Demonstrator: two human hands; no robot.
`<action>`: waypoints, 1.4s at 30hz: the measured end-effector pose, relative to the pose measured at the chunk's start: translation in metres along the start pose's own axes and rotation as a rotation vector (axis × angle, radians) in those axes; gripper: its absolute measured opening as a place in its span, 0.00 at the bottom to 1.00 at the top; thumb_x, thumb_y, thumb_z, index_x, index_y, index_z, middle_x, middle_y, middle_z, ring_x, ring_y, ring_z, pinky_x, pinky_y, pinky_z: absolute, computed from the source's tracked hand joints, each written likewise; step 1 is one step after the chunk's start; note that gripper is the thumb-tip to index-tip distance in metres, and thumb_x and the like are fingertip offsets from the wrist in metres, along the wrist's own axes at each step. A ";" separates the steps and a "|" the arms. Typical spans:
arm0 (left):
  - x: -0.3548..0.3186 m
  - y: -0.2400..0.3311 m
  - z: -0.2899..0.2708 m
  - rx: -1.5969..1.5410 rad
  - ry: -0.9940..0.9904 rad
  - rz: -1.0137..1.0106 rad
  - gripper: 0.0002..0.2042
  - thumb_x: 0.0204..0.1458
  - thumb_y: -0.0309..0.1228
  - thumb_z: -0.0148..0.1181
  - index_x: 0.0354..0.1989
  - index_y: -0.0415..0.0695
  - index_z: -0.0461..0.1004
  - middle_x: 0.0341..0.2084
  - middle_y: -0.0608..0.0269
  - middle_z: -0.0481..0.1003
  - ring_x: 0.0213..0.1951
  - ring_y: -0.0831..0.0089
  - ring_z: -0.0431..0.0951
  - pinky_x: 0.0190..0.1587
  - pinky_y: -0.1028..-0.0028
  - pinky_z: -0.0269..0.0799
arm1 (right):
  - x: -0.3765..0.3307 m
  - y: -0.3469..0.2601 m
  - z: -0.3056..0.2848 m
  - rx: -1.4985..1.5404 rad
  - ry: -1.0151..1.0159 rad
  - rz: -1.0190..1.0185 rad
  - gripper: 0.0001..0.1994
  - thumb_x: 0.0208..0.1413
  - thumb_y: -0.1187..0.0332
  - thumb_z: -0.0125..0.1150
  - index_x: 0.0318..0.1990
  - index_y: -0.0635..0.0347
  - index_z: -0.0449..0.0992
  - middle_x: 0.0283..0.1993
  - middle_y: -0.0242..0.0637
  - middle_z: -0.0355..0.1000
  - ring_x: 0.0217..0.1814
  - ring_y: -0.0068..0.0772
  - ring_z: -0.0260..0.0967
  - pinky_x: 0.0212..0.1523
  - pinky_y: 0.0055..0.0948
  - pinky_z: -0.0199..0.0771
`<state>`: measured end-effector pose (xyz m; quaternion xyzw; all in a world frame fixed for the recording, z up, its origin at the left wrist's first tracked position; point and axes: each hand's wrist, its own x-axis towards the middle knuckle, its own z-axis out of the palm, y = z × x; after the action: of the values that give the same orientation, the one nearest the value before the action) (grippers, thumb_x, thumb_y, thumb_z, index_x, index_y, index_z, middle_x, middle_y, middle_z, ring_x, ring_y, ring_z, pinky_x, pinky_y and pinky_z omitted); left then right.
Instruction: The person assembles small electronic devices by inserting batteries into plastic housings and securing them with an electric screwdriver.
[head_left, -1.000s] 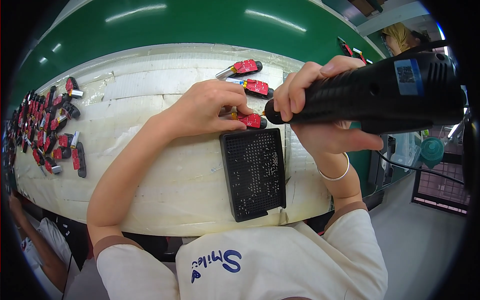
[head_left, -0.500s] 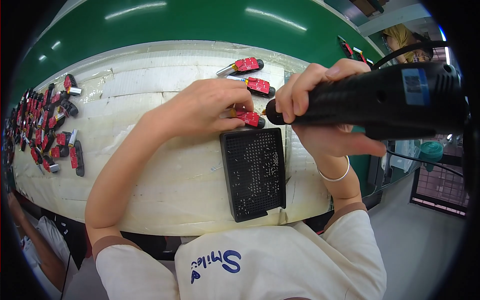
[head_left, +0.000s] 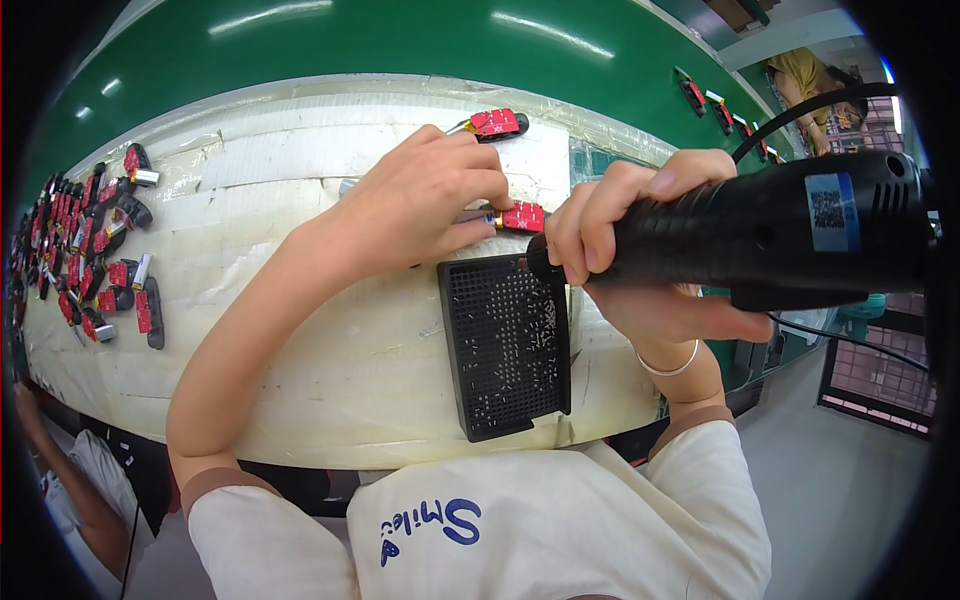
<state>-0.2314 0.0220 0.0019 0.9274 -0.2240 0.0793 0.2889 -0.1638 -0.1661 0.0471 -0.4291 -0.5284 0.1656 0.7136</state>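
Observation:
My right hand [head_left: 625, 235] grips a thick black electric screwdriver [head_left: 760, 230] with a cable running off to the right; its tip points left, over the top edge of a black perforated tray [head_left: 505, 345]. My left hand [head_left: 425, 195] pinches a small red and black part [head_left: 520, 216] flat on the white padded bench [head_left: 300, 350], right next to the tool's tip. A second red part [head_left: 495, 122] lies just beyond my left fingers.
Many red and black parts [head_left: 95, 250] lie in a cluster along the bench's left end. A green conveyor belt [head_left: 350, 50] runs behind the bench with more parts [head_left: 705, 100] on it at the right. Another person's arm [head_left: 60, 480] shows at lower left, and another person [head_left: 800, 75] at top right.
My left hand has shifted slightly with the red part. The screwdriver has tilted a little, its tip dropping toward the tray's top edge.

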 end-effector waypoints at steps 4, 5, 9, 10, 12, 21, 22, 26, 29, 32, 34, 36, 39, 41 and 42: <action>0.000 0.001 0.003 -0.094 -0.019 0.003 0.09 0.42 0.28 0.63 0.33 0.44 0.74 0.34 0.64 0.72 0.42 0.66 0.70 0.49 0.69 0.62 | -0.001 0.002 0.001 -0.002 -0.004 -0.002 0.47 0.29 0.19 0.40 0.45 0.52 0.55 0.22 0.35 0.62 0.17 0.29 0.63 0.21 0.28 0.70; -0.001 0.001 0.002 -0.116 -0.042 -0.017 0.09 0.42 0.28 0.63 0.33 0.44 0.74 0.35 0.64 0.72 0.42 0.66 0.70 0.49 0.68 0.62 | -0.001 0.003 0.001 -0.002 -0.006 -0.003 0.47 0.29 0.19 0.40 0.45 0.53 0.55 0.22 0.35 0.62 0.17 0.29 0.63 0.21 0.28 0.70; -0.001 0.004 0.000 -0.176 0.006 -0.032 0.10 0.41 0.29 0.64 0.33 0.44 0.74 0.35 0.63 0.73 0.42 0.64 0.70 0.50 0.68 0.62 | 0.000 0.005 0.001 0.000 -0.015 -0.006 0.47 0.29 0.19 0.41 0.45 0.53 0.55 0.22 0.36 0.63 0.18 0.30 0.64 0.21 0.28 0.70; -0.001 0.003 0.001 -0.176 0.006 -0.033 0.10 0.41 0.29 0.64 0.33 0.44 0.74 0.35 0.63 0.73 0.42 0.64 0.70 0.50 0.68 0.62 | 0.002 0.003 0.001 0.001 -0.015 -0.006 0.47 0.29 0.19 0.41 0.45 0.53 0.55 0.22 0.36 0.63 0.18 0.30 0.64 0.21 0.28 0.70; -0.001 0.001 0.006 -0.108 -0.012 -0.036 0.10 0.41 0.29 0.64 0.34 0.44 0.75 0.33 0.64 0.73 0.41 0.65 0.71 0.49 0.68 0.63 | 0.008 -0.007 -0.003 -0.014 -0.102 -0.063 0.47 0.29 0.20 0.42 0.46 0.52 0.55 0.22 0.35 0.63 0.17 0.29 0.63 0.21 0.28 0.69; -0.001 -0.003 0.011 -0.120 0.023 0.000 0.08 0.39 0.28 0.66 0.30 0.52 0.78 0.29 0.70 0.74 0.38 0.70 0.72 0.48 0.69 0.62 | 0.020 0.009 -0.007 -0.042 -0.104 -0.101 0.48 0.28 0.18 0.39 0.46 0.53 0.55 0.22 0.36 0.63 0.17 0.28 0.63 0.20 0.27 0.68; 0.000 -0.003 0.011 -0.121 0.025 -0.001 0.08 0.39 0.28 0.66 0.30 0.52 0.78 0.29 0.70 0.74 0.38 0.70 0.72 0.48 0.69 0.62 | 0.020 0.010 -0.005 -0.044 -0.102 -0.101 0.48 0.28 0.18 0.38 0.46 0.53 0.55 0.22 0.36 0.63 0.17 0.28 0.63 0.20 0.27 0.68; -0.001 -0.002 0.010 -0.090 0.014 0.003 0.07 0.39 0.28 0.65 0.29 0.52 0.78 0.29 0.70 0.74 0.37 0.71 0.72 0.48 0.69 0.62 | 0.019 0.011 -0.004 -0.046 -0.098 -0.099 0.48 0.28 0.18 0.37 0.45 0.53 0.56 0.22 0.36 0.63 0.17 0.28 0.62 0.20 0.26 0.68; -0.001 -0.001 0.010 -0.092 0.030 0.015 0.06 0.40 0.29 0.65 0.29 0.48 0.79 0.28 0.68 0.74 0.36 0.69 0.73 0.47 0.69 0.63 | 0.018 0.012 -0.004 -0.049 -0.093 -0.097 0.48 0.28 0.18 0.37 0.45 0.53 0.56 0.22 0.36 0.63 0.16 0.28 0.62 0.19 0.26 0.68; -0.001 -0.001 0.010 -0.101 0.057 0.034 0.06 0.40 0.30 0.65 0.28 0.44 0.79 0.26 0.66 0.74 0.36 0.68 0.73 0.47 0.69 0.64 | 0.014 0.011 -0.001 -0.053 -0.086 -0.095 0.48 0.28 0.18 0.36 0.45 0.54 0.56 0.22 0.37 0.63 0.16 0.28 0.62 0.19 0.25 0.68; -0.001 -0.002 0.011 -0.105 0.071 0.040 0.06 0.40 0.30 0.65 0.28 0.44 0.79 0.26 0.66 0.74 0.36 0.68 0.73 0.47 0.69 0.64 | 0.016 0.015 0.000 -0.056 -0.081 -0.096 0.48 0.28 0.18 0.35 0.45 0.54 0.56 0.22 0.37 0.63 0.16 0.28 0.62 0.19 0.25 0.68; -0.001 -0.002 0.012 -0.097 0.074 0.050 0.06 0.41 0.30 0.65 0.28 0.44 0.79 0.27 0.66 0.74 0.36 0.68 0.73 0.47 0.69 0.64 | 0.017 0.018 -0.002 -0.059 -0.075 -0.098 0.48 0.28 0.18 0.35 0.44 0.54 0.56 0.21 0.37 0.63 0.16 0.28 0.62 0.19 0.25 0.68; -0.001 -0.002 0.012 -0.092 0.076 0.051 0.06 0.40 0.29 0.64 0.28 0.44 0.79 0.26 0.66 0.74 0.35 0.68 0.73 0.47 0.69 0.64 | 0.017 0.020 -0.004 -0.064 -0.066 -0.099 0.49 0.28 0.18 0.34 0.44 0.54 0.56 0.21 0.38 0.63 0.16 0.28 0.62 0.19 0.24 0.68; -0.001 -0.002 0.012 -0.098 0.054 0.027 0.06 0.39 0.29 0.65 0.28 0.47 0.79 0.27 0.68 0.75 0.36 0.69 0.73 0.47 0.69 0.63 | 0.016 0.019 -0.005 -0.061 -0.064 -0.099 0.48 0.28 0.18 0.34 0.44 0.54 0.56 0.21 0.37 0.63 0.16 0.28 0.62 0.19 0.25 0.68; 0.000 -0.002 0.012 -0.103 0.033 0.004 0.06 0.38 0.28 0.65 0.27 0.51 0.78 0.28 0.70 0.75 0.37 0.70 0.73 0.47 0.69 0.63 | 0.016 0.018 -0.006 -0.059 -0.064 -0.099 0.48 0.28 0.18 0.34 0.45 0.54 0.56 0.22 0.37 0.62 0.16 0.28 0.62 0.19 0.25 0.68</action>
<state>-0.2307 0.0165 -0.0087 0.9095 -0.2247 0.0834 0.3397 -0.1484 -0.1472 0.0424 -0.4180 -0.5760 0.1281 0.6907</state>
